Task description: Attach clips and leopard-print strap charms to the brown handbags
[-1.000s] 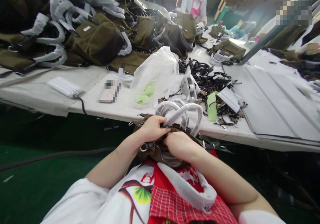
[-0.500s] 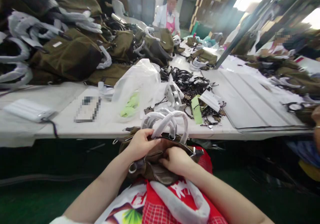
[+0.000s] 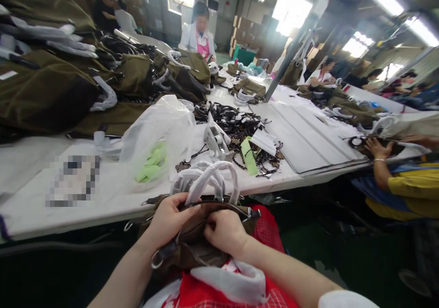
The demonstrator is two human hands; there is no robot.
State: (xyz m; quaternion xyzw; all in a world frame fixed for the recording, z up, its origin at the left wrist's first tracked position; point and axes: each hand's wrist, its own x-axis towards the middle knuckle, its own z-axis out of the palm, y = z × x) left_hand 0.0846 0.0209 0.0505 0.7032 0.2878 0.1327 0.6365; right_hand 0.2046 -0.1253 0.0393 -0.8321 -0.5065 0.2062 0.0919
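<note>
An olive-brown handbag (image 3: 197,248) rests on my lap at the table's front edge, its top gaping. White wrapping covers its handles (image 3: 219,177); one stands up behind the opening, another hangs toward me over the red apron. My left hand (image 3: 171,218) grips the bag's left rim, thumb on the inside and fingers over the outside. Inside the mouth, my right hand (image 3: 226,230) has its fingers curled against the lining; whether they pinch the lining or something small is hidden. Metal rings (image 3: 157,259) hang at the bag's left end.
On the white table (image 3: 113,202) lie a blurred-out phone (image 3: 73,180), a clear plastic bag (image 3: 164,120) with green pieces, a tape dispenser (image 3: 216,138) and a heap of dark straps (image 3: 236,118). Olive bags (image 3: 44,83) pile up at left. A co-worker in yellow (image 3: 411,189) handles a bag at right.
My view has swung right and up, bringing the yellow-sleeved co-worker into sight. My left hand stays on the rim and my right hand stays inside the bag, its fingers slightly more curled.
</note>
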